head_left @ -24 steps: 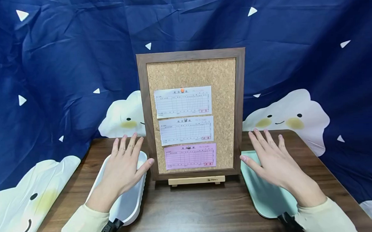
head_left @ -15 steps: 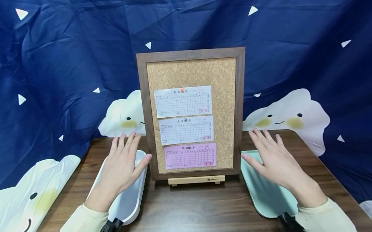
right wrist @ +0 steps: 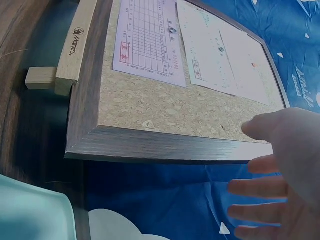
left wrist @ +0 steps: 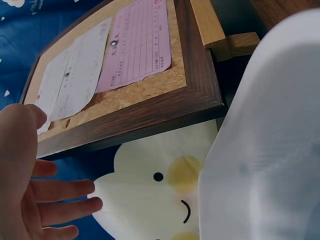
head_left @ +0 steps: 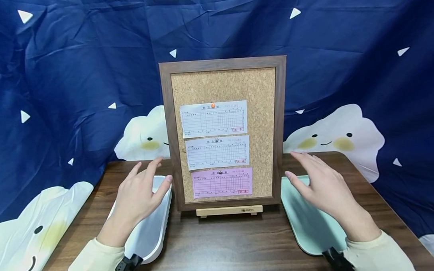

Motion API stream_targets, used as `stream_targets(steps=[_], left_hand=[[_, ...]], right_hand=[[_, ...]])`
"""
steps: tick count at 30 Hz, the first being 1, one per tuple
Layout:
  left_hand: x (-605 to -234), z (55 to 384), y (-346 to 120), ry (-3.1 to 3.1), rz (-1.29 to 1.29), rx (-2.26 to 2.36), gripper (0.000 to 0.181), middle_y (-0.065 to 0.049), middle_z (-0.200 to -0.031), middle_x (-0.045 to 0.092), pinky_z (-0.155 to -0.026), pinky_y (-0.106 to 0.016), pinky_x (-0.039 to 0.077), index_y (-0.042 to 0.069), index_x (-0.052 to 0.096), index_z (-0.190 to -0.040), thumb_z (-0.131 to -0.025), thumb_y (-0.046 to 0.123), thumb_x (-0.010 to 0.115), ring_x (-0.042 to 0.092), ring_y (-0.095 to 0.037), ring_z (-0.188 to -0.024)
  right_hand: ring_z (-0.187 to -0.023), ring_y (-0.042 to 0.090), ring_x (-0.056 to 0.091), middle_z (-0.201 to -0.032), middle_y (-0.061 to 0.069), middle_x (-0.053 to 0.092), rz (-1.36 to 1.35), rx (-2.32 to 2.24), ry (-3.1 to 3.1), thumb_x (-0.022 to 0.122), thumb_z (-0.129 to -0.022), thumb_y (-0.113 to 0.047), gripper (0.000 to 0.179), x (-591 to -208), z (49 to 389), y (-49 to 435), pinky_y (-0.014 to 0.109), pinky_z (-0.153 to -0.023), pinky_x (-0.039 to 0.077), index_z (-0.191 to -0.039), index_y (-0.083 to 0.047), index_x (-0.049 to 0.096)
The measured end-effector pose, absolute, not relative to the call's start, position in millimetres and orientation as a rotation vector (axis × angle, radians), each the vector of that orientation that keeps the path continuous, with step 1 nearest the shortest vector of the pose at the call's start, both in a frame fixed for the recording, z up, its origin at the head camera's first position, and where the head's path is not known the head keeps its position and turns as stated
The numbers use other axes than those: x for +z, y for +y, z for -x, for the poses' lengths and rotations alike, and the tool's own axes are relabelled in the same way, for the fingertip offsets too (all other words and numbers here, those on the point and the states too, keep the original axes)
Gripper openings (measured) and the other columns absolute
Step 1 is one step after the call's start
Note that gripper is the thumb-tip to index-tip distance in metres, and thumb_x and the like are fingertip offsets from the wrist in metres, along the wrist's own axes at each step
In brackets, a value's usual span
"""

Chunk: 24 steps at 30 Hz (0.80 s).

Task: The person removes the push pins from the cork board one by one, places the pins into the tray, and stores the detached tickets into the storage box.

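A framed corkboard (head_left: 262, 150) leans on a small wooden easel (head_left: 229, 211). Pinned to it are a white form slip (head_left: 214, 121) with an orange pushpin (head_left: 212, 105), a second white slip (head_left: 218, 153) and a pink slip (head_left: 222, 185), each of those two under a silvery pin. My left hand (head_left: 134, 200) hovers over the white tray at the board's left, fingers loosely bent, holding nothing. On the other side my right hand (head_left: 328, 191) is above the green tray, thumb apart from the fingers, also with nothing in it. Neither hand touches the board.
The white tray (head_left: 152, 241) lies left of the board, the pale green tray (head_left: 306, 236) right of it. All stand on a dark wood table (head_left: 221, 247). Behind hangs a blue curtain (head_left: 220, 27) printed with clouds and white triangles.
Both hands have turned from palm-down with fingers spread to a more sideways, slightly bent pose. The left hand has drifted a little to the left. The board and slips have not moved.
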<state>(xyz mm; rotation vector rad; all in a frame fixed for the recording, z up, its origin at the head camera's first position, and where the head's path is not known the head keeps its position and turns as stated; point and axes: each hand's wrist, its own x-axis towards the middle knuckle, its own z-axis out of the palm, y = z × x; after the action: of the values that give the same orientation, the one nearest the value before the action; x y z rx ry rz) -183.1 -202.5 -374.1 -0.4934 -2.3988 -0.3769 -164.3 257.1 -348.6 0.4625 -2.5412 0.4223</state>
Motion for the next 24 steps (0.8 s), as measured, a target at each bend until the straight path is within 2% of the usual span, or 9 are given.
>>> stream_targets(steps=[2,4,7,9,11,15,24], left_hand=[[-374,183,-202,-2.36,0.487,-0.391,0.054,-0.015,-0.106,0.083,-0.111,-0.057,0.053,0.003,0.063,-0.14,-0.101,0.039,0.064,0.08,-0.037,-0.091],[-373,184,-202,-2.329,0.476,-0.41,0.052,-0.014,-0.109,0.083,-0.101,-0.057,0.057,0.004,0.064,-0.138,-0.1,0.04,0.064,0.079,-0.04,-0.093],[-372,185,-202,-2.314,0.455,-0.45,0.05,-0.015,-0.112,0.082,-0.084,-0.058,0.06,0.006,0.065,-0.137,-0.099,0.039,0.066,0.077,-0.043,-0.095],[-371,186,-202,-2.321,0.448,-0.473,0.051,-0.016,-0.118,0.08,-0.079,-0.059,0.06,0.006,0.065,-0.139,-0.1,0.039,0.067,0.077,-0.042,-0.096],[-371,187,-202,-2.337,0.451,-0.498,0.051,-0.017,-0.126,0.077,-0.081,-0.06,0.06,0.006,0.064,-0.14,-0.1,0.038,0.068,0.076,-0.042,-0.103],[-371,189,-201,-2.362,0.473,-0.546,0.052,-0.017,-0.139,0.069,-0.094,-0.06,0.059,0.005,0.062,-0.143,-0.101,0.036,0.068,0.07,-0.04,-0.122],[-366,189,-199,-2.421,0.465,-0.705,0.051,-0.015,-0.151,0.06,-0.105,-0.061,0.053,0.008,0.058,-0.148,-0.104,0.031,0.067,0.062,-0.039,-0.136]], right_hand=[[-0.127,0.048,0.066,-0.138,0.022,0.072,-0.452,0.437,-2.499,0.079,-0.096,-0.025,0.054,-348,164,256,0.068,-0.098,0.053,-0.144,-0.007,0.065],[-0.12,0.045,0.07,-0.131,0.019,0.076,-0.45,0.459,-2.459,0.078,-0.096,-0.022,0.049,-347,164,254,0.066,-0.092,0.055,-0.141,-0.007,0.067],[-0.112,0.041,0.073,-0.122,0.016,0.079,-0.457,0.495,-2.405,0.077,-0.095,-0.018,0.043,-347,164,252,0.063,-0.087,0.056,-0.136,-0.007,0.07],[-0.109,0.039,0.074,-0.118,0.014,0.08,-0.469,0.514,-2.366,0.077,-0.094,-0.015,0.041,-347,165,251,0.06,-0.085,0.056,-0.133,-0.006,0.072],[-0.107,0.037,0.075,-0.116,0.014,0.081,-0.484,0.528,-2.329,0.078,-0.093,-0.013,0.039,-347,166,250,0.056,-0.085,0.055,-0.131,-0.006,0.073],[-0.104,0.035,0.075,-0.114,0.014,0.081,-0.509,0.547,-2.269,0.078,-0.091,-0.01,0.037,-347,168,246,0.048,-0.085,0.052,-0.127,-0.004,0.074],[-0.102,0.035,0.075,-0.112,0.016,0.081,-0.555,0.593,-2.2,0.078,-0.091,-0.006,0.033,-342,173,240,0.042,-0.085,0.05,-0.123,0.0,0.076]])
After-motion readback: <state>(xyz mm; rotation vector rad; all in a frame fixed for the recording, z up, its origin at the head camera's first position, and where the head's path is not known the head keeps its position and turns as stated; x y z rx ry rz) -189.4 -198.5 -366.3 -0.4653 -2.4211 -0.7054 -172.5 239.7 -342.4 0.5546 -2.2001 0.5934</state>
